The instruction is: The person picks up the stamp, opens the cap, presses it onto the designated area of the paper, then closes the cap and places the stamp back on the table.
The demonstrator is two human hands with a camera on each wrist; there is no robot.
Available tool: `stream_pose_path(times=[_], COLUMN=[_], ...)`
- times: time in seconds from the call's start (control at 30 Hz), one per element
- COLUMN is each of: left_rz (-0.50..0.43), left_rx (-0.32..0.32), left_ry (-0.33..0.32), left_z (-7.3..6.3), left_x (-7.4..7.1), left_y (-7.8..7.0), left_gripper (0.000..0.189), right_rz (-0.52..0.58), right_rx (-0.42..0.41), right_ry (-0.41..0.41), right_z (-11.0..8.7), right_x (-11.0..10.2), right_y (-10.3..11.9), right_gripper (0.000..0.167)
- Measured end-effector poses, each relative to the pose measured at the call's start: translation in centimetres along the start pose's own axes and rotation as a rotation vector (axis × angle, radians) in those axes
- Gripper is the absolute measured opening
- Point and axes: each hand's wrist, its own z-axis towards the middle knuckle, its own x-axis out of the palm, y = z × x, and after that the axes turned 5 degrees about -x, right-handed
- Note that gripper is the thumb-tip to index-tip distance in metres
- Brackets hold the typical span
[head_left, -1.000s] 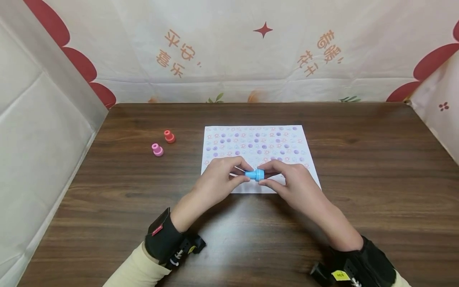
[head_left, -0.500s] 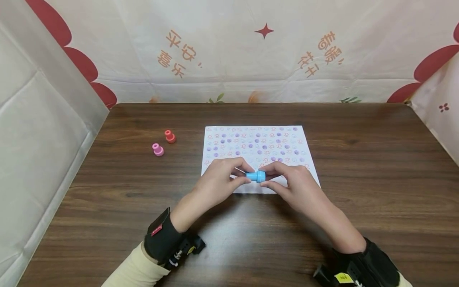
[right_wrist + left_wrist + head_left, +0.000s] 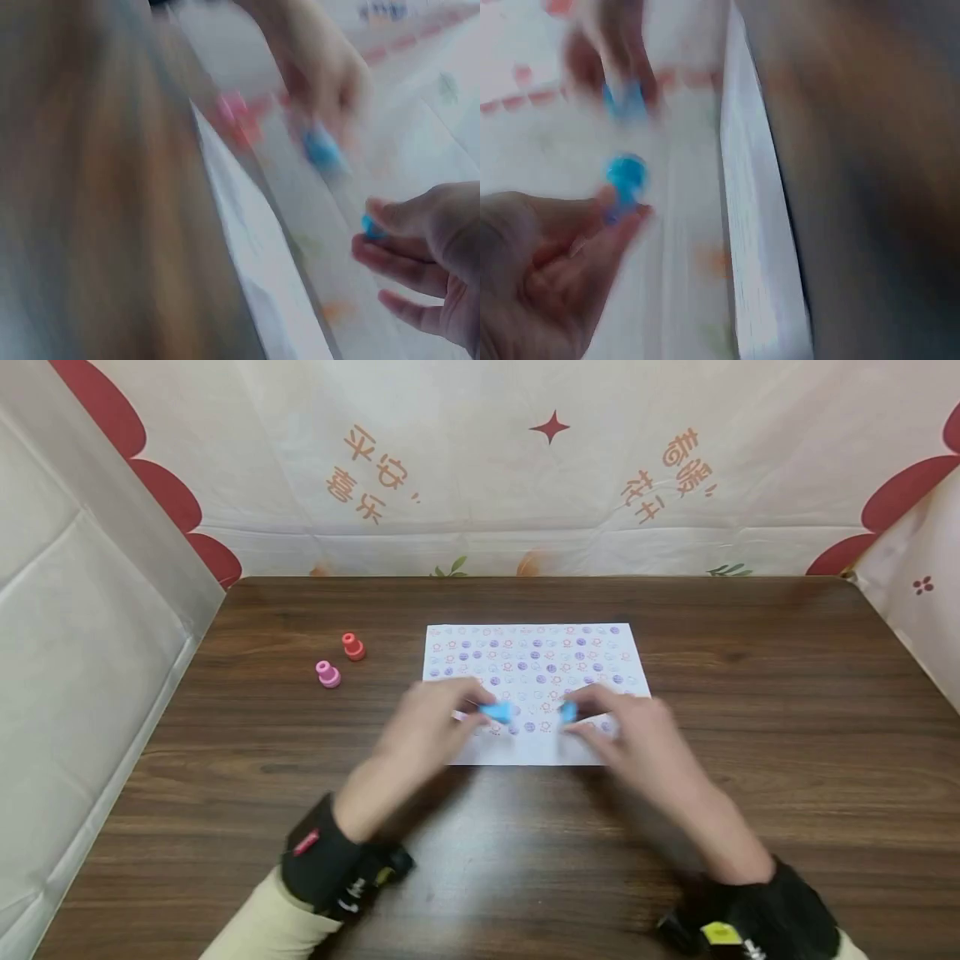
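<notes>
Over the sheet of paper (image 3: 528, 747), printed with rows of small purple, red and pale blue marks, my two hands are apart. My left hand (image 3: 416, 722) pinches a light blue stamp (image 3: 497, 712) between thumb and fingertips, its wider end facing right. Opposite it, my right hand (image 3: 641, 735) pinches a short blue cap (image 3: 568, 712) by thumb and forefinger. In the left wrist view the stamp (image 3: 626, 174) shows its round end, blurred by motion. The cap (image 3: 371, 226) is mostly hidden by fingers in the right wrist view.
A red stamp (image 3: 353, 647) and a pink stamp (image 3: 327, 674) stand upright on the brown wooden table (image 3: 247, 735), left of the paper. Behind the table's far edge hangs a patterned white cloth (image 3: 480, 468).
The stamp and its cap, joined in the earlier frames, are now separate. My left hand has moved left with the stamp; my right hand has shifted slightly right with the cap.
</notes>
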Motion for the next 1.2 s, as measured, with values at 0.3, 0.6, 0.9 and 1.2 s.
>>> stream_pose_path(times=[0.3,0.6,0.9,1.2], left_rz=[-0.119,-0.156,-0.153,-0.122], left_rx=[-0.134,-0.144,-0.094,-0.040], left_ry=[-0.123,-0.137,-0.142,-0.129], left_z=[-1.8,-2.1,-2.0,-1.4], left_x=[-4.5,-4.3,-3.8,-3.1], left_y=[2.5,2.7,2.5,1.9], left_gripper=[0.021,0.022,0.021,0.020], right_rz=[-0.008,-0.036,-0.057,-0.057], right_rx=[0.115,0.104,0.097,0.125], right_ry=[-0.108,-0.099,-0.105,-0.107], right_z=[-2.5,-3.1,-3.7,-4.2], right_x=[-2.8,-2.3,-2.1,-2.2], right_y=[-2.5,-2.9,-3.3,-3.6], right_gripper=[0.029,0.033,0.030,0.030])
